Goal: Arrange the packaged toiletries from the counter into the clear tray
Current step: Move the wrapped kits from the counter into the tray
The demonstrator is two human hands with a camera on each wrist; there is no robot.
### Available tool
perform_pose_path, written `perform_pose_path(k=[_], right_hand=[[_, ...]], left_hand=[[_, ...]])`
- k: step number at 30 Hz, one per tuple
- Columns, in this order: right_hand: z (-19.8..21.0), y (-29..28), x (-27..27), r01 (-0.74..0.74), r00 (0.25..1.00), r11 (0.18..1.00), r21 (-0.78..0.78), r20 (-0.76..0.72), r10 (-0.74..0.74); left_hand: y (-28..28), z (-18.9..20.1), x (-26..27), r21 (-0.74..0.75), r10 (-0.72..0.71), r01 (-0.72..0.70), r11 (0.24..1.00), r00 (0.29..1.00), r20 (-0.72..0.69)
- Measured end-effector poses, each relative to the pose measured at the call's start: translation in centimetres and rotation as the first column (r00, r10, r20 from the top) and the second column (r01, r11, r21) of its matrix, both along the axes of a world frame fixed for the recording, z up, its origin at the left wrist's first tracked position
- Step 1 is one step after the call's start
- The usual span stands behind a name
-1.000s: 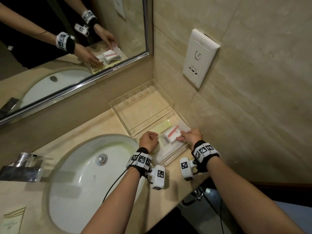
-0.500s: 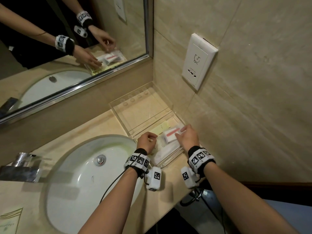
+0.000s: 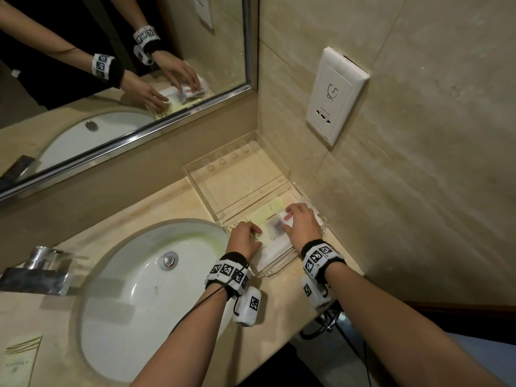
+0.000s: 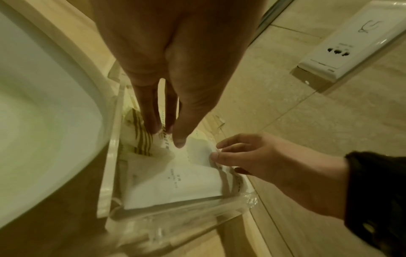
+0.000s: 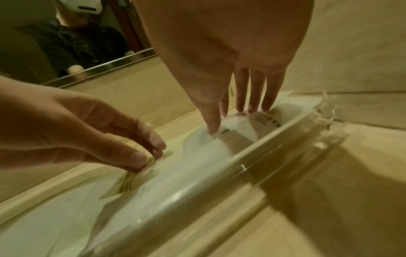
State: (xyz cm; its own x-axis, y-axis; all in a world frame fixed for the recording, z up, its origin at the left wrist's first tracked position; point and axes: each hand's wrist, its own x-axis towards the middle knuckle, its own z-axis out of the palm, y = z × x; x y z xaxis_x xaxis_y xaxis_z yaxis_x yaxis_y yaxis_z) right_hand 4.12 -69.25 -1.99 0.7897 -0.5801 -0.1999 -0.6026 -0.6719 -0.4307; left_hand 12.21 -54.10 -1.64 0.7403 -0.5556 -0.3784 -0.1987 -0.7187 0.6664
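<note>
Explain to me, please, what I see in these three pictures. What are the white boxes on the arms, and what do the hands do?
No machine here: a person works with bare hands. The white boxes on the wrists are cameras, and a third camera sits on the head. The head picture looks down on a bathroom counter beside a sink. The two other pictures look along each hand.

In the corner stands a clear tray with flat white packets inside. The left hand rests its fingers on a striped packet. The right hand lays straight fingers on a white packet with a red mark. Neither hand lifts anything.
</note>
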Motion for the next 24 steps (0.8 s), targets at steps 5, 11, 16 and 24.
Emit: perform_pose_path(k=[5, 11, 16, 24], right_hand=[[0.01, -0.41, -0.39, -0.028, 0.999, 0.999, 0.038, 0.032, 0.027], [-0.36, -0.54, -0.54, -0.061, 0.997, 0.997, 0.054, 0.046, 0.058], [-0.56, -0.62, -0.40, -0.066, 0.998, 0.998, 0.020, 0.005, 0.066], [-0.31, -0.83, -0.23, -0.060, 0.998, 0.998, -0.004, -0.010, 0.060]], left_hand=[[0.23, -0.47, -0.26, 0.042, -0.077, 0.073, 0.996, 0.992, 0.098], [0.32, -0.71, -0.69, 0.106, -0.096, 0.079, 0.991, 0.983, 0.157], [0.44, -0.93, -0.79, 0.109, -0.059, 0.043, 0.993, 0.987, 0.152], [0.67, -0.87, -0.41, 0.085, -0.042, 0.032, 0.996, 0.991, 0.124]])
